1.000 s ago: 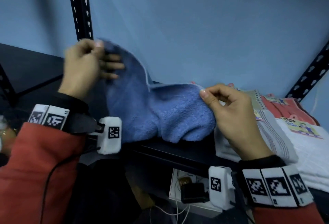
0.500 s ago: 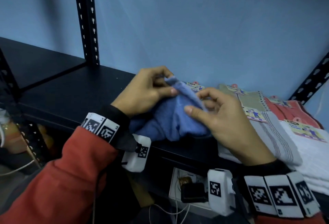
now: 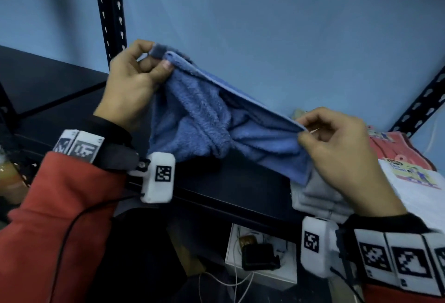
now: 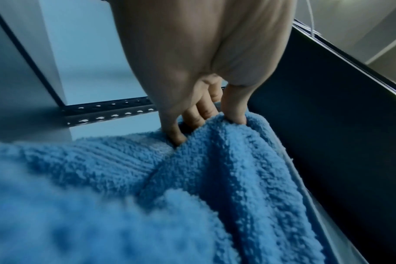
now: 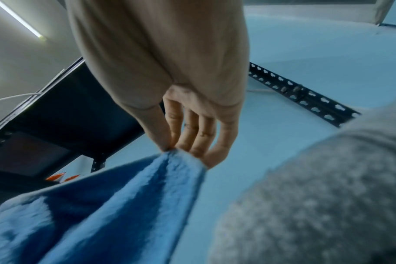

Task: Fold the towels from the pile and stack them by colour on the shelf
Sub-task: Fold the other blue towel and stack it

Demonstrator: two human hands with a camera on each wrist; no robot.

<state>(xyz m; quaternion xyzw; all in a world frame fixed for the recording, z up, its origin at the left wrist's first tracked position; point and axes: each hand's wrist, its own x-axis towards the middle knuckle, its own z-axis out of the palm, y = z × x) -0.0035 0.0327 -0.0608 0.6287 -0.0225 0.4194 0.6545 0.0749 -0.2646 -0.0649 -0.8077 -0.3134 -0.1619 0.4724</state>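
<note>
The left hand [image 3: 131, 86] and right hand [image 3: 337, 148] each pinch one corner of the blue towel [image 3: 216, 122]. It is stretched taut above the shelf [image 3: 228, 189] front edge, probably to square it for folding.

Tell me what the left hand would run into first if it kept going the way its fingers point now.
Probably the blue wall. The left hand pinches a corner of the blue towel above the black shelf, fingers aimed up and back. Nothing else shows in that line, though depth to the wall is unclear.
</note>
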